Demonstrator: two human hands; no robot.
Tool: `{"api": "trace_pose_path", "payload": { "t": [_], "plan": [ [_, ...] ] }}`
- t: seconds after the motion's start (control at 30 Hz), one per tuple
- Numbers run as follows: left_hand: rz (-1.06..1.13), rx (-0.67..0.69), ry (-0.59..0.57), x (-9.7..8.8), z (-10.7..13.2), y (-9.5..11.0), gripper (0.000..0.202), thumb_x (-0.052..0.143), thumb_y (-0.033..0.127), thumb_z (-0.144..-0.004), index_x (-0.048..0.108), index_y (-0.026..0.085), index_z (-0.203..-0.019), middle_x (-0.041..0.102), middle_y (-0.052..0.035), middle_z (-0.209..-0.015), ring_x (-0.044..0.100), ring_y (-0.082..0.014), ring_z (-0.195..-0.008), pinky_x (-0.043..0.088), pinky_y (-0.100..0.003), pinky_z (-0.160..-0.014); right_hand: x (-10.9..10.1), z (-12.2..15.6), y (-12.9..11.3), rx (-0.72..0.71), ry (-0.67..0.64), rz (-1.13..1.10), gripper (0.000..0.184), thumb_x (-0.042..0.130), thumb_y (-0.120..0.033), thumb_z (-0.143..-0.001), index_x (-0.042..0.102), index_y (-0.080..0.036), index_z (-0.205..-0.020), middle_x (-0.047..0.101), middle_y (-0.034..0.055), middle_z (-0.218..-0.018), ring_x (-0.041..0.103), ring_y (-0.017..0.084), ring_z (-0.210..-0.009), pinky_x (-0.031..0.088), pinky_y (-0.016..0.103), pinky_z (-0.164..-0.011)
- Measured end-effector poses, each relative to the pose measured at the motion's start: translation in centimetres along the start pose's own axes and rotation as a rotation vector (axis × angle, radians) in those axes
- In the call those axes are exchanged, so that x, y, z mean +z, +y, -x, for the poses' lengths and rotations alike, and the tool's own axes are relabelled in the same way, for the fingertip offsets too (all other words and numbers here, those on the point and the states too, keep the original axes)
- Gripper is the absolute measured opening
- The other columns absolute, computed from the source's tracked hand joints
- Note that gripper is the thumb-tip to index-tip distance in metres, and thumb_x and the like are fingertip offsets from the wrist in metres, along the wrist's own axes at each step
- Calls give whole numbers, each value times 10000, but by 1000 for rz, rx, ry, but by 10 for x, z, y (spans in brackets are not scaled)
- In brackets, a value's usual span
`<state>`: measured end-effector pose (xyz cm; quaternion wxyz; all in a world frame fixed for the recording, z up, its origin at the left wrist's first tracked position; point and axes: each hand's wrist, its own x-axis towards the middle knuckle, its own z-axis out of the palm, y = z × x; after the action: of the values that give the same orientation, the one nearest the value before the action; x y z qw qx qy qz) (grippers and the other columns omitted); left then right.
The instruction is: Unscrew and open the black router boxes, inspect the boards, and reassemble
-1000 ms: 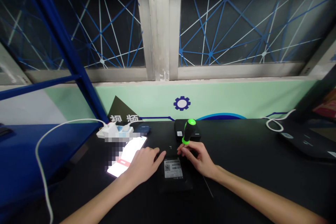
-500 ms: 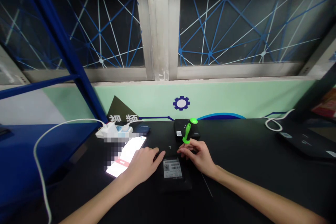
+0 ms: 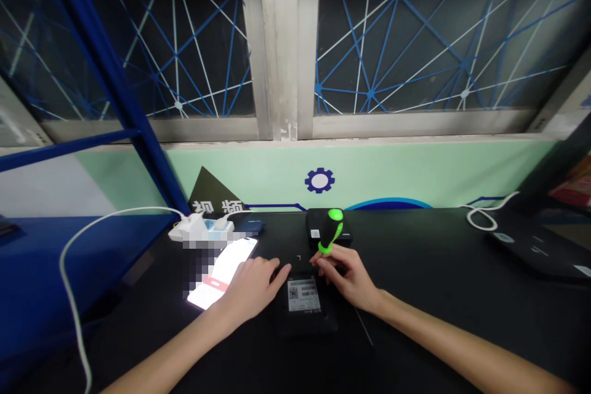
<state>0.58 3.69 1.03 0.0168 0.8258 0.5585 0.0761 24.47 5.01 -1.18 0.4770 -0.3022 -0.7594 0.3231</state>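
In the head view, we are pinching a black-and-green screwdriver [image 3: 330, 235] low, near the collar under its handle, between the thumb and fingers of the right hand [image 3: 347, 276], while the left hand [image 3: 256, 280] is lying palm down with its thumb parted from its fingers, resting at the left side of a dark device [image 3: 307, 325] rather than closing round it. The screwdriver is standing over the device's far right part, and a black box [image 3: 315, 221] is sitting behind it on the counter [image 3: 425, 271]. We are judging the step in hand to be working a screw at that corner, with the left hand steadying; the next move is calling for the tip to be seated squarely and the handle turned with light downward pressure. The screwdriver's long axis is running near upright, its green-capped end pointing up and leaning slightly to our right, its working end pointing down; our fingers are hiding the tip, so we are not telling whether it is meeting a screw. The device is lying flat, its white label [image 3: 303, 294] facing up, its far edge blending into the dark counter.
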Motion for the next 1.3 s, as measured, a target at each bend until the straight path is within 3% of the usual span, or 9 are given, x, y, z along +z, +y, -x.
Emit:
{"api": "trace_pose_path", "payload": {
  "t": [0.2,0.37,0.53,0.8,0.87,1.03,1.3],
  "plan": [
    [17,-5,-1,1,0,0,540,299,479,-1064,632,182,-760,635,-52,-635,661,-230,-602,301,-283,-519,4,-1,4,132,103,-143,265,759,-405,-844,652,-171,-781,719,37,-715,658,147,-563,545,243,-523],
    [21,0,-2,1,1,0,547,288,485,-1070,639,183,-780,641,-53,-651,651,-227,-597,305,-279,-525,1,0,-1,102,30,-149,271,622,-403,-954,689,-158,-860,749,84,-856,652,133,-585,533,234,-521],
    [14,2,-1,0,1,0,548,290,484,-1071,626,183,-760,628,-50,-632,651,-232,-599,280,-281,-515,-1,0,-2,25,-3,-38,296,530,-390,-1006,725,-169,-977,696,74,-850,608,138,-628,526,240,-555],
    [10,6,2,1,1,0,543,290,483,-1073,622,191,-758,638,-47,-644,649,-236,-597,278,-277,-518,3,-1,2,91,136,-139,243,743,-397,-862,654,-177,-807,695,25,-716,633,136,-562,554,241,-541],
    [11,7,2,0,1,0,547,289,489,-1072,615,191,-749,633,-45,-636,642,-230,-584,274,-276,-514,2,-1,0,74,126,-142,233,699,-388,-900,653,-177,-813,728,47,-773,647,139,-580,555,242,-551],
    [20,6,2,0,1,1,555,287,496,-1070,621,187,-752,634,-50,-640,653,-234,-599,282,-278,-516,0,2,-2,36,22,-67,254,527,-366,-1009,694,-177,-1032,723,70,-833,627,147,-632,542,254,-588],
    [26,7,3,3,1,-1,561,283,498,-1068,627,188,-752,629,-49,-631,643,-228,-584,278,-281,-513,1,5,2,19,45,-70,229,531,-356,-1009,681,-185,-1019,688,51,-815,619,143,-639,527,251,-595]
  ]
}}
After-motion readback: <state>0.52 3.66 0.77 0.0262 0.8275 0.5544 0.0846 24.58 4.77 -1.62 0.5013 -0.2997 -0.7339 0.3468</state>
